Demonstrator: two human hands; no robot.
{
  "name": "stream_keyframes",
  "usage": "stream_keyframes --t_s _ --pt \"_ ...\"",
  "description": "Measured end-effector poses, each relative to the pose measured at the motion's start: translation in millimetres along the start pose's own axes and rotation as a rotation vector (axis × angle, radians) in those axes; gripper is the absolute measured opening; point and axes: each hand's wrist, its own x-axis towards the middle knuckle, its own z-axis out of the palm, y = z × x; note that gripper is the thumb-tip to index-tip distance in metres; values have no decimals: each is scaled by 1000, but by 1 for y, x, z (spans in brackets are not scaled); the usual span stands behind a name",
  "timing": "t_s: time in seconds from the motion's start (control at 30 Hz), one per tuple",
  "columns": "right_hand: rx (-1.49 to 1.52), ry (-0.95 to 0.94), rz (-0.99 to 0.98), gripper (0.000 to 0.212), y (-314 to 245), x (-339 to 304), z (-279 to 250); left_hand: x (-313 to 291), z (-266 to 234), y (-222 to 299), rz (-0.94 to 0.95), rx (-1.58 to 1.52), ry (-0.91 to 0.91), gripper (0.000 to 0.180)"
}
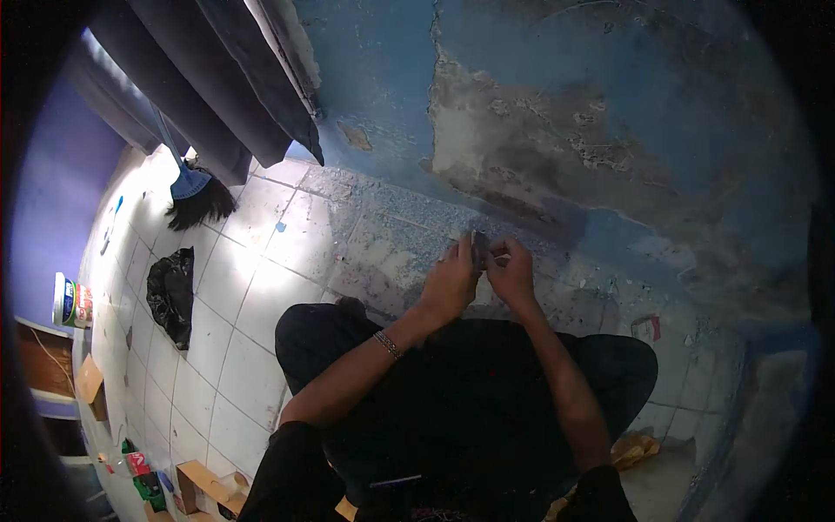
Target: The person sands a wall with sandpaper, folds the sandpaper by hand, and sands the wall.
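My left hand [448,285], with a beaded bracelet on its wrist, is closed on a small dark grey flat piece [478,250], which could be folded sandpaper. Against the right side of that piece, my right hand [511,274] has its fingers bent and pinched; part of them is hidden. Both hands are held close together in front of my crossed legs, above floor tiles [383,252] strewn with blue and white paint flakes. Beyond them rises a blue wall [374,70] with a large patch of peeled, grey plaster [513,130].
A grey curtain [209,78] hangs at the far left, a broom [196,196] below it. Left on the tiles lie a black plastic bag [170,296], a paint tub [71,300] and an open cardboard box [204,483]. A small red-and-white packet [645,328] lies at right.
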Motion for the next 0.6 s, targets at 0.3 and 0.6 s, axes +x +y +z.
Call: stream_keyframes --t_s 0.3,0.6 --pt "85 -128 116 19 -5 3 -6 6 19 -23 89 -173 135 59" --pt "43 -268 253 20 -2 6 -12 4 8 -11 83 -144 104 65"
